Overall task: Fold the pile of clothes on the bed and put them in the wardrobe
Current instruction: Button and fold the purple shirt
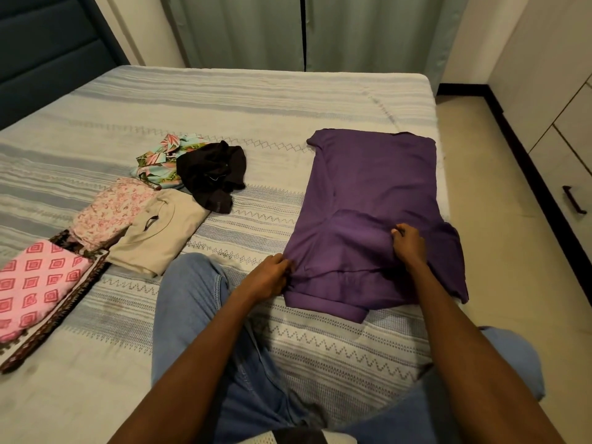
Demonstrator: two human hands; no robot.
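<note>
A purple shirt (371,187) lies spread on the striped bed (224,100), partly folded, near the right edge. My left hand (267,277) pinches its near left side. My right hand (408,243) grips a fold of the same shirt further right. To the left lie folded clothes: a beige garment (160,232), a pink floral one (112,209) and a pink diamond-patterned one (35,286). Behind them sit a crumpled black garment (211,174) and a crumpled tropical-print one (160,161).
My knee in blue jeans (189,302) rests on the bed between the folded clothes and the shirt. A dark headboard (41,52) stands at the far left, curtains (301,30) behind the bed, and a cabinet with a dark handle (573,200) along the right wall.
</note>
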